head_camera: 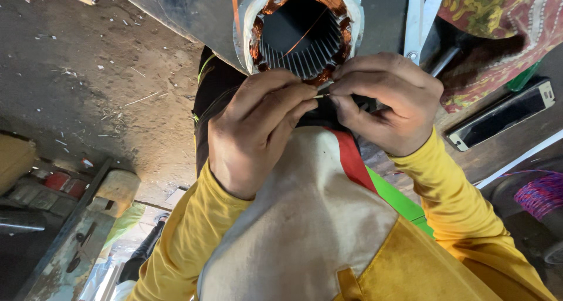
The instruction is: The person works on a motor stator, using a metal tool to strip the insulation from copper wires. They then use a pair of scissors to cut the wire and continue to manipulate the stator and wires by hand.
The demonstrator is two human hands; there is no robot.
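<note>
A round motor stator (302,28) with copper windings and a slotted dark core sits right in front of me, wrapped in white insulation. My left hand (255,131) and my right hand (387,104) meet just below its rim. Both pinch a thin copper wire (322,96) between thumb and fingertips, and a strand of it runs up across the stator's bore. Both sleeves are yellow.
A dark phone (501,116) lies at the right on a wooden surface, beside patterned red and yellow cloth (504,19). A white metal strip (417,19) stands next to the stator. A purple wire spool (542,192) is at lower right. Dusty concrete floor (88,84) spreads left, with clutter at its edge.
</note>
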